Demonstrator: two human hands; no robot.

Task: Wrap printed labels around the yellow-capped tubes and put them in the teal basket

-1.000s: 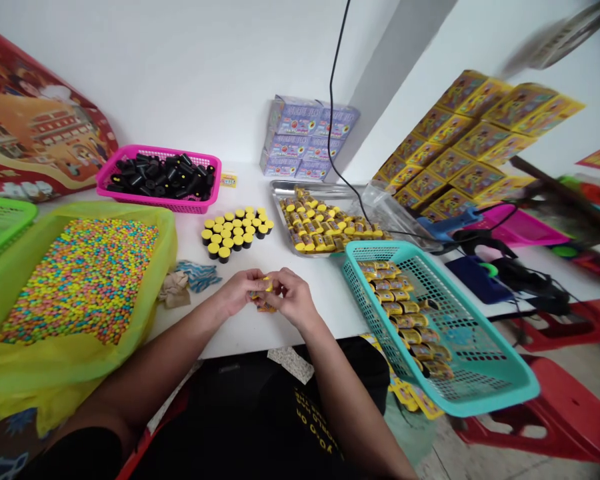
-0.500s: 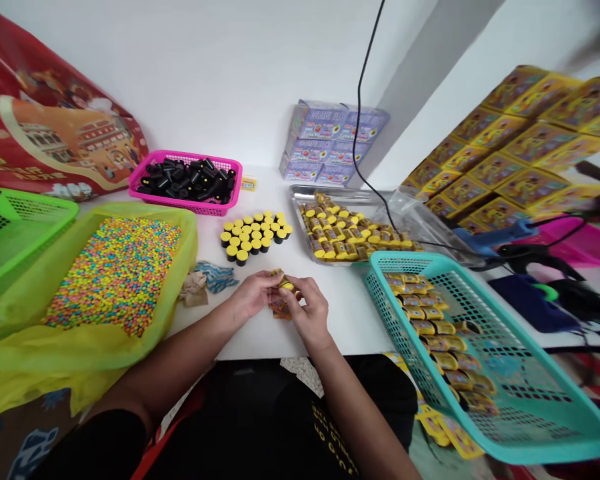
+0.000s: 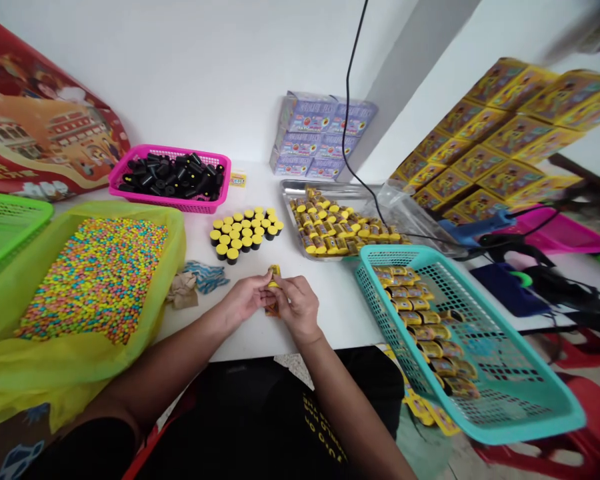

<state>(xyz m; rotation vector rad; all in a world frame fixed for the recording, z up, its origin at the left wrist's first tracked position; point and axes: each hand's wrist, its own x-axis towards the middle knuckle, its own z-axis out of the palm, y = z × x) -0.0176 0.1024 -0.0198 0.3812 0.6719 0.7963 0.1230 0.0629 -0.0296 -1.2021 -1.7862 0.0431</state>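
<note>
My left hand point(image 3: 244, 298) and my right hand point(image 3: 296, 306) meet at the front middle of the white table point(image 3: 330, 300). Both pinch a small yellow-topped tube point(image 3: 273, 275) with a printed label, held between the fingertips just above the tabletop. A cluster of black tubes with yellow caps point(image 3: 244, 233) stands upright just beyond my hands. A metal tray point(image 3: 295, 189) of labelled tubes lies behind on the right. The teal basket point(image 3: 500, 390) at my right holds a row of labelled tubes.
A yellow-lined bin of small coloured candies point(image 3: 93, 277) sits at the left, a green basket point(image 3: 10, 223) beyond it. A pink basket point(image 3: 170, 197) of black tubes stands at the back. Purple boxes point(image 3: 320, 137), stacked yellow boxes point(image 3: 510, 147) and a glue gun point(image 3: 473, 230) with cables are to the right.
My hands have stayed together on the small tube, turning it slightly between the fingers. The camera view has shifted a little; nothing else on the table has moved.
</note>
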